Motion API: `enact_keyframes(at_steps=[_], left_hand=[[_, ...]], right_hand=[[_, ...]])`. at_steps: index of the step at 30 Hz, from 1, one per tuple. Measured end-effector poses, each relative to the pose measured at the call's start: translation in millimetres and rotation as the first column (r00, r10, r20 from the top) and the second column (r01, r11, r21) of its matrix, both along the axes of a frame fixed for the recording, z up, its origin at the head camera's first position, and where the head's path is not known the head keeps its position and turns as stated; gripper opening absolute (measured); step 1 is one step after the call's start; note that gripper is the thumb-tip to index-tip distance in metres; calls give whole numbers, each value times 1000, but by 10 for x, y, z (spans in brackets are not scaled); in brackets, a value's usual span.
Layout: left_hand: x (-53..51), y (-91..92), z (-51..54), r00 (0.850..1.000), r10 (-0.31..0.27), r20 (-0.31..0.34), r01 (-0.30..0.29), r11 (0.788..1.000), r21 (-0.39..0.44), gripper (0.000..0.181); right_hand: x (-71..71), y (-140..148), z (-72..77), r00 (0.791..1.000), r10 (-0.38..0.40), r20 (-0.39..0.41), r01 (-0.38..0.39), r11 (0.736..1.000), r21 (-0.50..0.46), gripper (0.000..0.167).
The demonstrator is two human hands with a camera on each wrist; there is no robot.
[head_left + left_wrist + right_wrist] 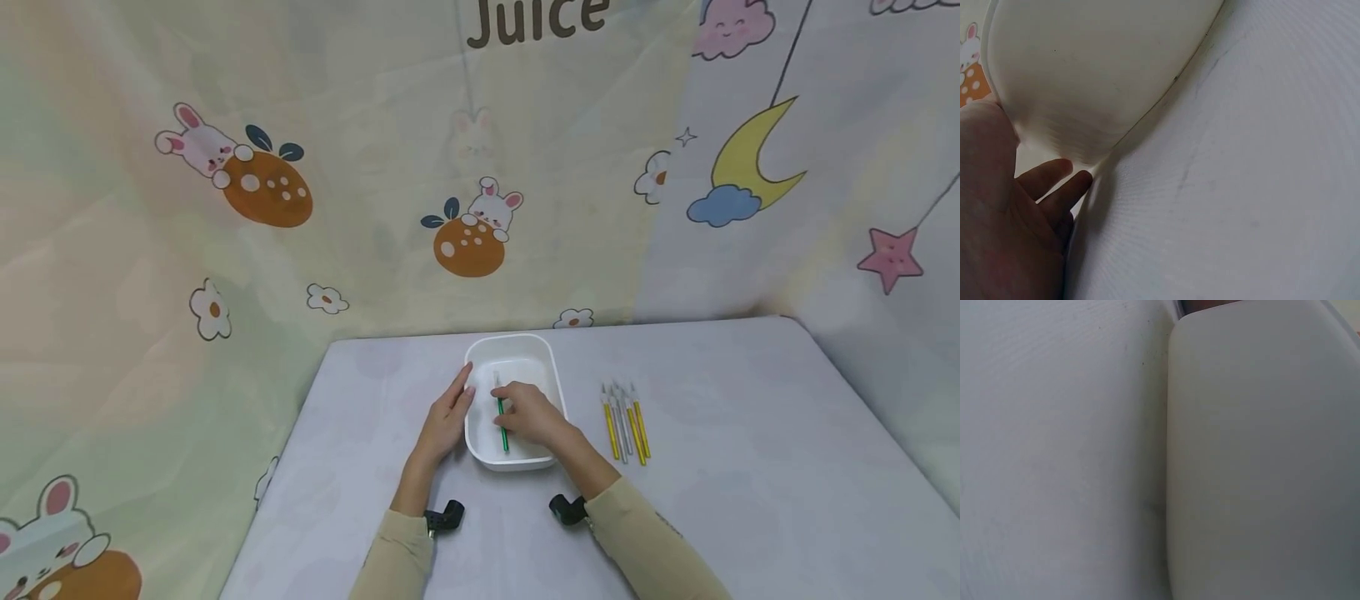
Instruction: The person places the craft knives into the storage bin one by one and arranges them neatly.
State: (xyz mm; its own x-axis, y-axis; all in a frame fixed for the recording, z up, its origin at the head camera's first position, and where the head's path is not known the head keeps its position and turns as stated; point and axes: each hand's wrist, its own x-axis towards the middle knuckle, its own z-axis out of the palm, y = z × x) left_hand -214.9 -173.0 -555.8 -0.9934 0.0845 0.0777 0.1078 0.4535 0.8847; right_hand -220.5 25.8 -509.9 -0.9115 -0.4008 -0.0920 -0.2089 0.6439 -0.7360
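Note:
A white rectangular tray (517, 465) with raised walls stands on the table. My left hand (444, 423) holds its left side, the thumb at the rim and the fingers by the outer wall; the left wrist view shows this hand (1016, 206) against the tray's wall (1097, 69). Over the tray, my right hand (531, 412) pinches a slim green pen-like stick (503, 433) with a pale far end. The right wrist view has only the tray's outer wall (1260, 450) close up, with the right fingers out of sight.
Several slim yellow and silver pen-like sticks (626, 425) with pale pointed ends lie side by side right of the tray. The table (750, 467) has a pale cover, and a printed cloth (375, 208) hangs behind it.

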Motion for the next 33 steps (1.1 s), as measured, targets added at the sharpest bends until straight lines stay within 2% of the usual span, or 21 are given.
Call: enact_keyframes(at_steps=[13, 21, 33], left_hand=[[10, 11, -4, 1000, -3, 3, 3, 1000, 0, 50], [8, 31, 19, 1000, 10, 3, -10, 1000, -18, 48], [15, 15, 20, 1000, 4, 8, -4, 1000, -11, 48]], right_hand=[[33, -26, -3, 998, 53, 18, -53, 998, 41, 53], [24, -16, -22, 996, 87, 2, -87, 995, 41, 55], [39, -47, 2, 996, 88, -13, -86, 989, 117, 54]])
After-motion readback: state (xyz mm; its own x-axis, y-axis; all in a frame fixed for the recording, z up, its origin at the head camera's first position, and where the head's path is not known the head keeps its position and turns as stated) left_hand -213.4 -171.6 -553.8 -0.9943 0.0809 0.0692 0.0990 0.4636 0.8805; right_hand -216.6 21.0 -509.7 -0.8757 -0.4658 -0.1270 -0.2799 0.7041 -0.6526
